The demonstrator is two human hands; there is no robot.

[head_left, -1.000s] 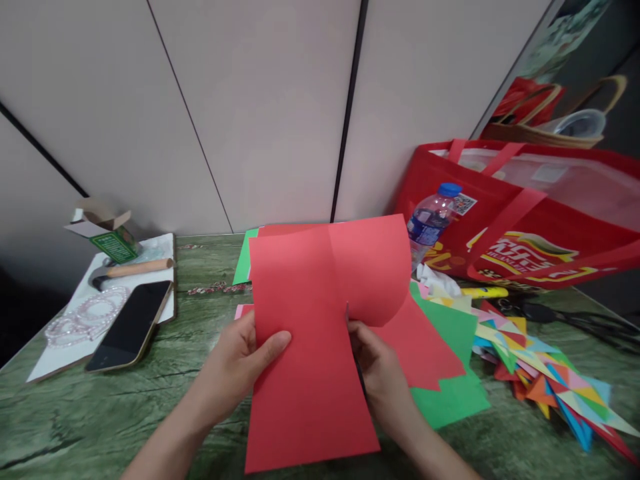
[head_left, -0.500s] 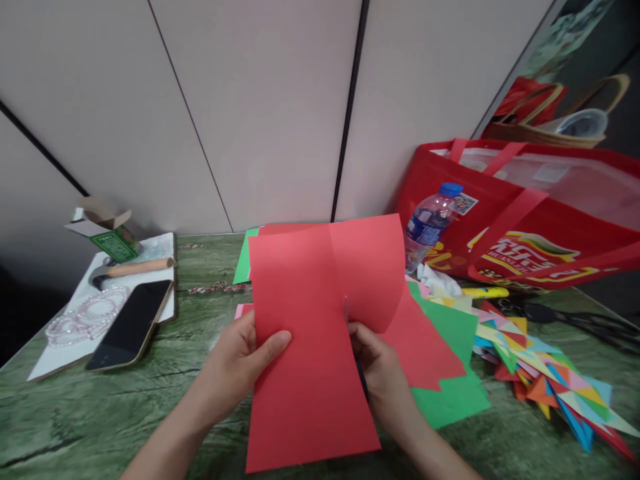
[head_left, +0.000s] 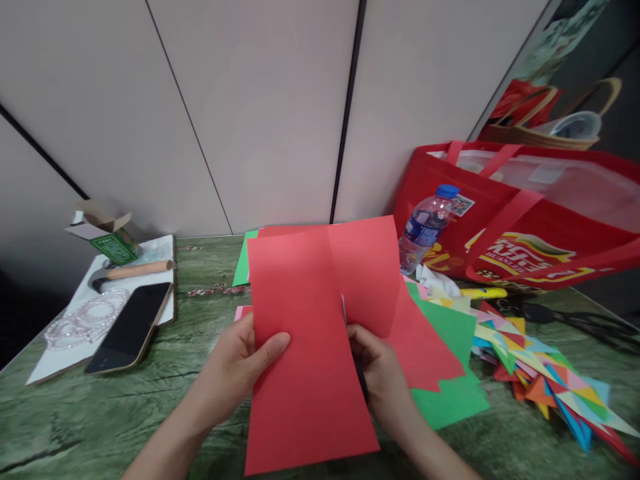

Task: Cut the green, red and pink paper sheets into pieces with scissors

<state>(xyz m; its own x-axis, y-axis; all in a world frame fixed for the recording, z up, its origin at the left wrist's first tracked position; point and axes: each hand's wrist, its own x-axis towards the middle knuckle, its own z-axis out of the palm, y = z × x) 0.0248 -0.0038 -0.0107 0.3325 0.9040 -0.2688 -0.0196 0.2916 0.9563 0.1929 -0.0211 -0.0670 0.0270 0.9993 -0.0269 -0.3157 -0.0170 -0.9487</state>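
Note:
A large sheet of red paper [head_left: 305, 373] stands tilted up in front of me, slit from its near edge to past the middle. My left hand [head_left: 253, 357] pinches its left edge, thumb on the front. My right hand [head_left: 375, 363] is closed around scissors [head_left: 344, 308]; a thin strip of blade shows in the slit, and a dark handle part shows below the fingers. Most of the scissors is hidden by the paper and the hand. To the right of the slit the paper curls up and away. Behind it lie more red sheets [head_left: 425, 347] and green paper [head_left: 450, 400].
At left a phone [head_left: 131, 327], a beaded string [head_left: 90, 317], a wooden-handled tool [head_left: 140, 269] and a small green box [head_left: 117, 245] rest on or by a white board. At right are a water bottle [head_left: 425, 230], a red bag [head_left: 525, 220], folded coloured paper [head_left: 545, 373] and a yellow tube [head_left: 484, 293].
The blade tip sits slightly higher along the slit. The right part of the red paper has shifted a little left. My left hand keeps its hold.

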